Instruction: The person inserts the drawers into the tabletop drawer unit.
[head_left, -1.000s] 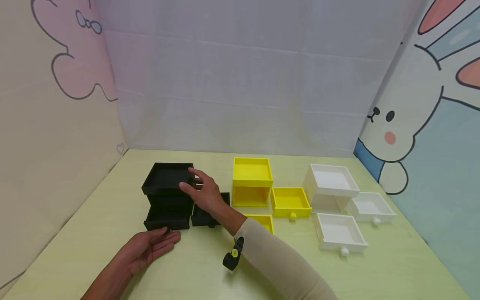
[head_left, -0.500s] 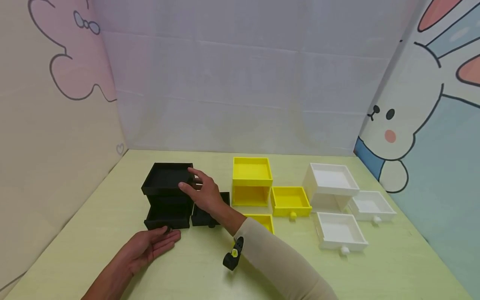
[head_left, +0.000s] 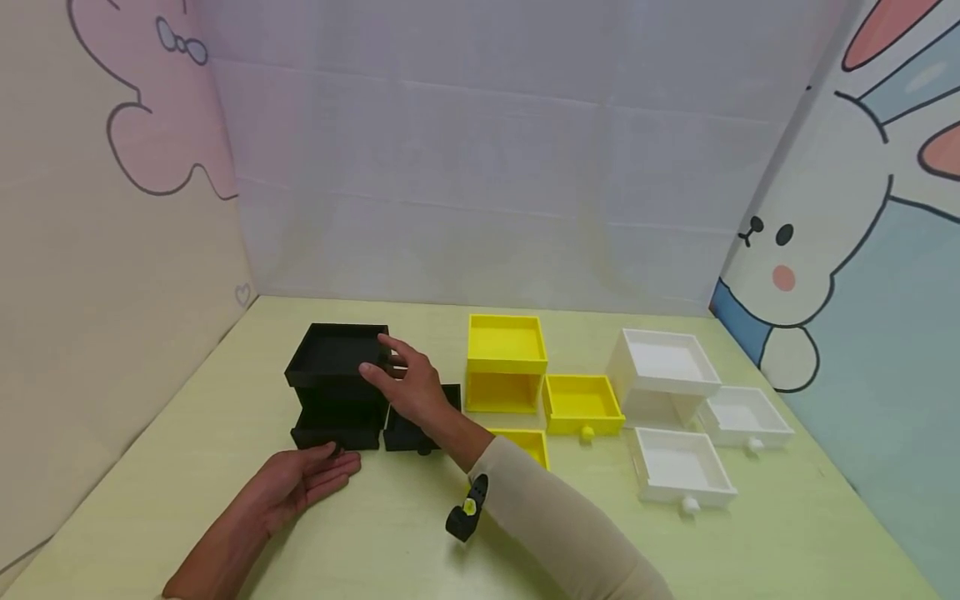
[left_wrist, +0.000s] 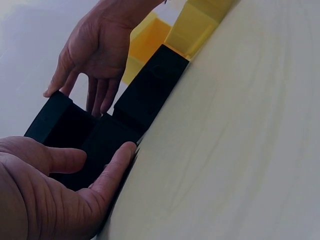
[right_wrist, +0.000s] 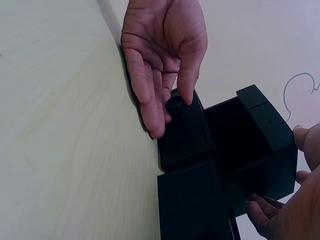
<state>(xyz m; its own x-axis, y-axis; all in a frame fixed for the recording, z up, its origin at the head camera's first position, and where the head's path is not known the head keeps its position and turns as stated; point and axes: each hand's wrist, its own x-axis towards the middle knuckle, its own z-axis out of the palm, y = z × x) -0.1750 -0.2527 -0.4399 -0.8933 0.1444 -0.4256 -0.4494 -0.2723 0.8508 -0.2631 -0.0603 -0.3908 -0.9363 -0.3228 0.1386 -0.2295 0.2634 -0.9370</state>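
Observation:
A small black cabinet (head_left: 330, 379) with a shallow tray top stands at the left of the table. A black drawer (head_left: 352, 437) juts out from its lower opening. My left hand (head_left: 307, 483), palm turned up, pinches the drawer's round knob (right_wrist: 175, 107) between thumb and fingers. My right hand (head_left: 412, 387) grips the cabinet's upper right side, with the thumb at its front edge and the fingers along the side. Next to the cabinet a second black drawer (head_left: 401, 437) lies on the table, partly hidden behind the right wrist.
A yellow cabinet (head_left: 507, 366) stands mid-table, with one yellow drawer (head_left: 583, 404) beside it and another yellow drawer (head_left: 534, 446) partly behind my sleeve. Further right are a white cabinet (head_left: 671, 383) and two white drawers (head_left: 686, 492). Printed cloth walls (head_left: 480, 192) border the table.
My left hand and the black drawer have shifted slightly away from me, so the drawer sits a little deeper in the cabinet. The right hand keeps its grip.

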